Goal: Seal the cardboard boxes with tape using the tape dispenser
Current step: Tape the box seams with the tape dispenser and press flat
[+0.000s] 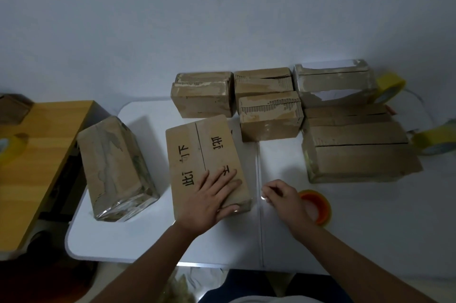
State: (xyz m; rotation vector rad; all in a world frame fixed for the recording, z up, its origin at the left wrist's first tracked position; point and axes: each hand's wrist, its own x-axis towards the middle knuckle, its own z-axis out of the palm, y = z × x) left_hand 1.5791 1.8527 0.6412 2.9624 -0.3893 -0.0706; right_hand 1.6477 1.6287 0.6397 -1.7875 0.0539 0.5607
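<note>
On the white bench [148, 241], a taped box [116, 169] stands far left. The left hand [212, 199] presses flat, fingers straight, on the lettered box [204, 154]. The right hand [283, 196] pinches a clear tape strip [263, 198] beside the orange tape roll [317, 206].

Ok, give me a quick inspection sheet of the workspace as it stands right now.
Surface: white table, seam down its middle.
Job's things: lettered box under left hand; orange-cored tape roll beside right hand; wrapped box on the left.
Clutter: more boxes at the back; yellow rolls far right.
Hands: left flat, fingers straight; right pinches what looks like a clear tape end.
Cables: thin wire far right.
Surroundings: wooden table left, pale wall.
</note>
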